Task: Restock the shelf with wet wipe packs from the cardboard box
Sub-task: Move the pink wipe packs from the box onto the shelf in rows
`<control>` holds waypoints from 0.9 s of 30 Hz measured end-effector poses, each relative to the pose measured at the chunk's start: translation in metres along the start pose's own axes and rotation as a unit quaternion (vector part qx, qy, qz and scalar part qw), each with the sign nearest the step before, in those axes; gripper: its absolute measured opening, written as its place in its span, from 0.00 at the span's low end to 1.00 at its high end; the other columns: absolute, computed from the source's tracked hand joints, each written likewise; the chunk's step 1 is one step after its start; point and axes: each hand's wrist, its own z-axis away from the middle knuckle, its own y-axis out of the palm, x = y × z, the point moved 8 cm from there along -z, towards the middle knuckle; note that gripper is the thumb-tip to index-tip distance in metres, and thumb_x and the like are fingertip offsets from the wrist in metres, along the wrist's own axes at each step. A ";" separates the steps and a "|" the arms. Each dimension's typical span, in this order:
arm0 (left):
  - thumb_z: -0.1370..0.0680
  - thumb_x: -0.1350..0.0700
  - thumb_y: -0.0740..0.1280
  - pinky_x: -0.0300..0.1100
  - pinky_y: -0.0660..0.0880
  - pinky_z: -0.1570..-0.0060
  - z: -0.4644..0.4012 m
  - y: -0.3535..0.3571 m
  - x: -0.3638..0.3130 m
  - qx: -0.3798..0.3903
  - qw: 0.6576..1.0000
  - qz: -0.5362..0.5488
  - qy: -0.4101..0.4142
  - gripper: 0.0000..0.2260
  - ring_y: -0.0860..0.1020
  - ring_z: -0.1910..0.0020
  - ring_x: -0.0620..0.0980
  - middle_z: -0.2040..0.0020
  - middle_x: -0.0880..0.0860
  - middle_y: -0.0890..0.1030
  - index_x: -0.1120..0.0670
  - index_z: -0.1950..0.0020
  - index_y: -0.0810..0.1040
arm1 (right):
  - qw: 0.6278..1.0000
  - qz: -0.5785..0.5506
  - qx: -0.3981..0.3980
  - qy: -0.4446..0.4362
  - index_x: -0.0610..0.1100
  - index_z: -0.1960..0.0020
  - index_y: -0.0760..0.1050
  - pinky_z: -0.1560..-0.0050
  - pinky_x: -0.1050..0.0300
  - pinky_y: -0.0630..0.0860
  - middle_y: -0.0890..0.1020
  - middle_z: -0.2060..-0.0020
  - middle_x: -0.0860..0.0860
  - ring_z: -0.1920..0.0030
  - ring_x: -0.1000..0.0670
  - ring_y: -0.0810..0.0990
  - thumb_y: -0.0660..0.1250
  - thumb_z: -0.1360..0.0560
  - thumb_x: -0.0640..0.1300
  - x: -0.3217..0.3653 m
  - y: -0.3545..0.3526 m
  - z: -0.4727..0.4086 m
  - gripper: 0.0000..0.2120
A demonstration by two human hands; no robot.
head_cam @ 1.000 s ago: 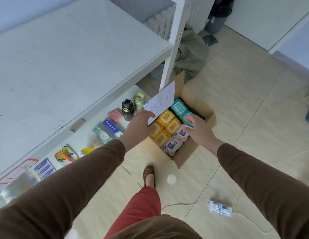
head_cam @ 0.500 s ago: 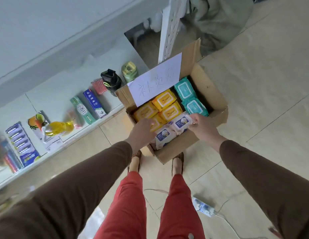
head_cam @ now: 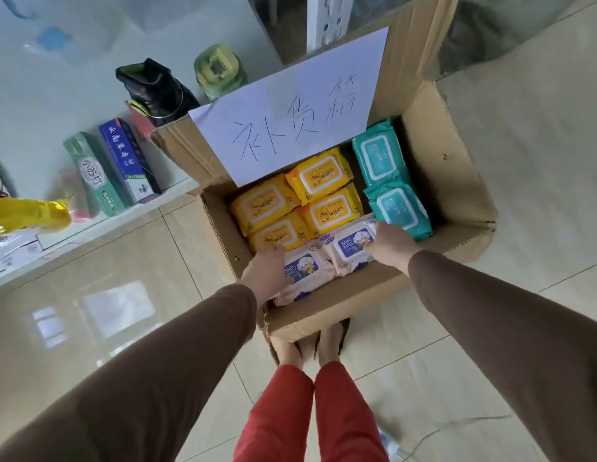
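The left grip [head_cam: 268, 273] lies on the left end of a pink pack [head_cam: 305, 273] at the near edge of the box [head_cam: 450, 181], fingers spread over the pack's end and reaching toward the yellow pack beyond it; whether the fingers have closed round the pack cannot be told. The right grip [head_cam: 392, 245] rests on the right end of a second pink pack [head_cam: 352, 246], fingers curled down over its far corner beside a teal pack; here too a firm hold cannot be told. The two pink packs lie side by side along the box's near wall, both marked "BABY WIPES", touching each other.

Beyond them, four yellow packs [head_cam: 319, 195] sit in two rows in the middle of the box, flat and close together. Two teal packs [head_cam: 387, 181] lie one behind the other along the right side. A white paper [head_cam: 290, 111] with handwritten characters is fixed to the far-left flap, which stands up and hides the box's far-left corner.

The box sits on the tiled floor [head_cam: 123, 261], just in front of the person's feet [head_cam: 310, 351]; red trouser legs [head_cam: 307, 411] and brown sleeves [head_cam: 490, 328] frame the lower view.

To the left, the low shelf [head_cam: 100, 221] holds a blue carton [head_cam: 128, 158] and a green carton [head_cam: 97, 175] lying side by side, a black bottle [head_cam: 157, 91] and a green jar [head_cam: 218, 70] further back, near the box's flap, and a blurred yellow bag [head_cam: 30, 213] at the left edge. No wipe pack is seen on the shelf.
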 end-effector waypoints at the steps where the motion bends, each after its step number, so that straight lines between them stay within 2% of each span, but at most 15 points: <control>1: 0.27 0.49 0.74 0.49 0.75 0.44 -0.010 0.006 0.003 0.004 1.000 -0.009 -0.003 0.29 0.75 0.39 0.57 0.37 0.56 0.74 0.55 0.31 0.68 | 1.000 0.017 0.002 0.010 0.40 0.39 0.73 0.53 0.56 0.71 0.81 0.42 0.43 0.42 0.42 0.80 0.66 0.21 0.49 -0.002 0.008 -0.009 0.16; 4: 0.27 0.45 0.74 0.47 0.72 0.41 -0.034 0.022 0.011 0.021 0.999 -0.039 -0.009 0.30 0.72 0.37 0.56 0.36 0.56 0.73 0.58 0.32 0.68 | 0.995 0.093 -0.026 0.029 0.40 0.36 0.72 0.53 0.55 0.73 0.80 0.41 0.43 0.42 0.44 0.80 0.66 0.22 0.56 -0.005 0.023 -0.025 0.23; 7: 0.30 0.41 0.74 0.49 0.72 0.38 -0.047 0.037 0.022 0.038 0.998 -0.053 -0.016 0.32 0.71 0.36 0.57 0.36 0.56 0.72 0.57 0.33 0.69 | 0.986 0.157 -0.053 0.031 0.39 0.31 0.68 0.43 0.53 0.73 0.75 0.36 0.42 0.37 0.43 0.74 0.69 0.26 0.63 -0.002 0.034 -0.035 0.35; 10: 0.33 0.39 0.75 0.53 0.71 0.36 -0.053 0.048 0.028 0.046 0.997 -0.052 -0.023 0.38 0.69 0.34 0.57 0.34 0.55 0.69 0.55 0.31 0.67 | 0.985 0.148 -0.057 0.064 0.39 0.28 0.64 0.37 0.51 0.72 0.70 0.33 0.41 0.33 0.43 0.70 0.74 0.32 0.65 0.000 0.045 -0.041 0.44; 14: 0.36 0.37 0.77 0.53 0.72 0.37 -0.058 0.049 0.027 0.033 0.997 -0.061 -0.027 0.42 0.69 0.35 0.57 0.33 0.54 0.69 0.54 0.30 0.65 | 0.986 0.120 -0.059 0.096 0.38 0.28 0.61 0.38 0.51 0.72 0.69 0.32 0.40 0.33 0.42 0.70 0.76 0.32 0.60 0.002 0.050 -0.048 0.44; 18: 0.37 0.37 0.77 0.52 0.71 0.41 -0.060 0.043 0.022 0.034 0.995 -0.091 -0.036 0.40 0.73 0.38 0.56 0.36 0.54 0.72 0.54 0.33 0.66 | 0.991 0.080 -0.030 0.100 0.37 0.26 0.57 0.36 0.51 0.71 0.69 0.32 0.39 0.33 0.41 0.72 0.78 0.39 0.67 -0.001 0.045 -0.052 0.55; 20: 0.38 0.36 0.78 0.51 0.71 0.42 -0.061 0.042 0.022 0.053 0.993 -0.095 -0.050 0.41 0.74 0.39 0.56 0.38 0.53 0.75 0.55 0.34 0.67 | 0.993 0.019 -0.035 0.114 0.36 0.27 0.59 0.42 0.53 0.74 0.70 0.34 0.40 0.35 0.42 0.74 0.75 0.37 0.70 -0.003 0.039 -0.049 0.54; 23: 0.40 0.34 0.78 0.49 0.74 0.44 -0.062 0.045 0.025 0.099 0.991 -0.052 -0.068 0.40 0.76 0.44 0.54 0.43 0.51 0.77 0.55 0.36 0.70 | 0.986 -0.073 -0.028 0.146 0.34 0.32 0.66 0.45 0.54 0.77 0.75 0.38 0.41 0.41 0.43 0.78 0.70 0.29 0.67 -0.006 0.045 -0.058 0.43; 25: 0.39 0.34 0.78 0.47 0.77 0.46 -0.063 0.048 0.028 0.124 0.989 0.008 -0.077 0.36 0.77 0.48 0.52 0.45 0.51 0.79 0.54 0.40 0.73 | 0.974 -0.161 0.028 0.156 0.35 0.38 0.75 0.53 0.53 0.79 0.81 0.50 0.43 0.54 0.45 0.81 0.69 0.26 0.63 -0.007 0.063 -0.064 0.32; 26: 0.37 0.35 0.77 0.46 0.77 0.47 -0.064 0.048 0.029 0.129 0.988 0.027 -0.077 0.34 0.77 0.49 0.51 0.45 0.52 0.79 0.54 0.41 0.74 | 0.959 -0.220 0.055 0.170 0.35 0.40 0.77 0.61 0.56 0.76 0.81 0.57 0.44 0.62 0.47 0.79 0.70 0.26 0.60 -0.008 0.073 -0.065 0.29; 27: 0.36 0.35 0.77 0.45 0.77 0.47 -0.065 0.049 0.031 0.131 0.988 0.039 -0.075 0.33 0.77 0.48 0.51 0.44 0.52 0.79 0.54 0.40 0.73 | 0.942 -0.269 0.072 0.188 0.36 0.40 0.78 0.66 0.58 0.72 0.80 0.60 0.44 0.66 0.49 0.76 0.73 0.27 0.59 -0.008 0.081 -0.064 0.28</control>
